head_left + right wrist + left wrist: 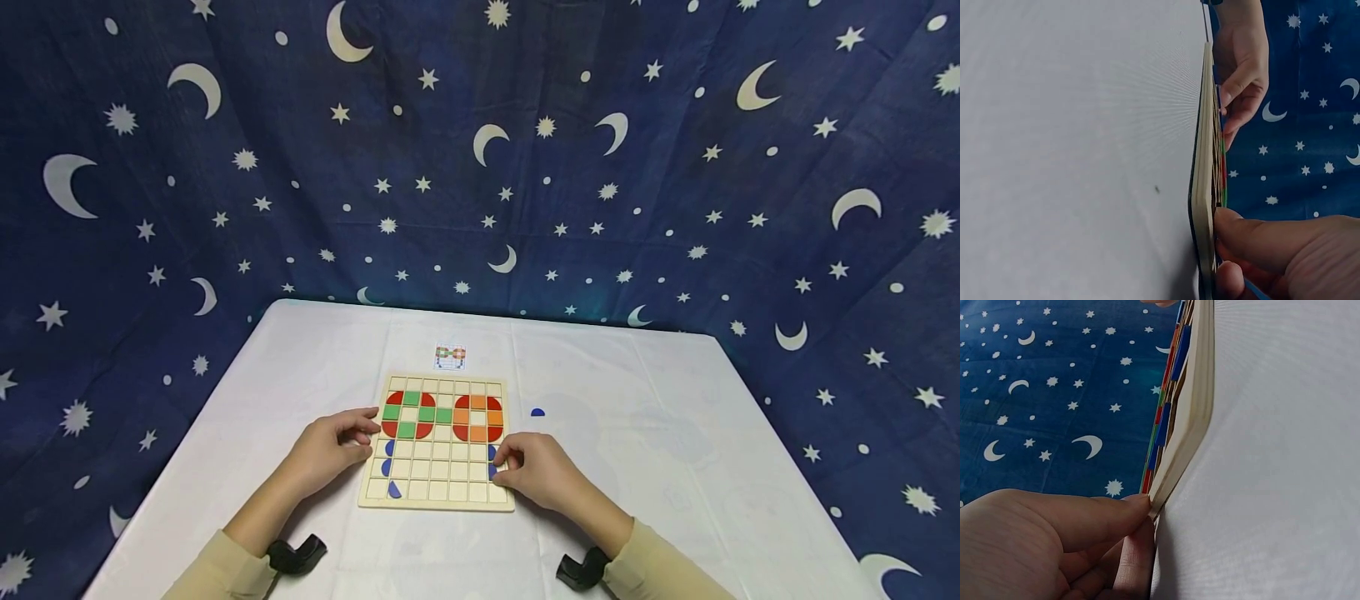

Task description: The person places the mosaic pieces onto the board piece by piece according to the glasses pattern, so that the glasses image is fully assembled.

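Note:
A square wooden grid board (440, 469) lies on the table, with red, green, orange and blue flat pieces in its cells. My left hand (327, 450) touches the board's left edge, its thumb and forefinger apart along it. At the right edge, my right hand (542, 471) pinches a blue half-round piece (492, 472) with thumb and forefinger, in the column below the red and orange ring. Another blue piece (492, 452) sits just above it. Down the left column are more blue pieces (389, 448). The fingers partly hide the pinched piece.
A small pattern card (450, 357) lies beyond the board's far edge. One loose blue half-round piece (537, 412) rests on the white tablecloth (637, 400) right of the board. A dark blue curtain (450, 150) with moons and stars hangs behind the table.

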The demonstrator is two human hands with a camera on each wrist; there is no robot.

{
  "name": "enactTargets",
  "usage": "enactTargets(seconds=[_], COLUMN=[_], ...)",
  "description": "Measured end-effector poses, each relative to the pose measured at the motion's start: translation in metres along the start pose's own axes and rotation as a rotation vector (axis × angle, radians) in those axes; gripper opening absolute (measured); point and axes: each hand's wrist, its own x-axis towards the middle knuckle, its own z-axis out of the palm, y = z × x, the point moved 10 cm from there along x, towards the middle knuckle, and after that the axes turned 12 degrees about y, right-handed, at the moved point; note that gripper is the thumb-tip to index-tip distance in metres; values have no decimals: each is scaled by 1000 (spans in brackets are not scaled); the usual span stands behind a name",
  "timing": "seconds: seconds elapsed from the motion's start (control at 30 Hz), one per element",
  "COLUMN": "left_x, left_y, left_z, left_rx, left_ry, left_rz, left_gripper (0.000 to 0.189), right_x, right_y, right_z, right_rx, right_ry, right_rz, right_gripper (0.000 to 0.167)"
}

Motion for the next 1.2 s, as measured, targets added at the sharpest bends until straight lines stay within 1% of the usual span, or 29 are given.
enactTargets(seconds=[0.13,0.33,0.47,0.57,0.73,0.83,1.0,1.1,1.2], left_x=[0,1,1,1,2,2,1,1,0], left_y=[0,-1,-1,-1,-1,-1,-2,-2,-2], left_z=[0,0,0,1,3,3,1,1,1], left_rx=[-4,-5,-3,-4,-10,-2,2,-2,-10], left_ry=[2,1,1,2,-2,-1,2,1,1], left_rz=[-4,-17,-17,-11,-4,-9,-28,-30,-30], left_gripper=[24,24,24,24,24,24,24,24,24], right_x=[1,3,7,11,18,26,39,44,46], right_y=[1,3,7,14,35,48,60,64,66], right_z=[0,-2,-10,-22,-42,-52,-65,-68,-66], right_rx=[-2,49,64,74,76,35,-87,-128,-136], right_ry=[0,-11,11,52,132,182,253,255,228], right_rz=[13,5,5,44,148,173,154,144,141], right_gripper=[21,19,18,16,14,14,20,27,31])
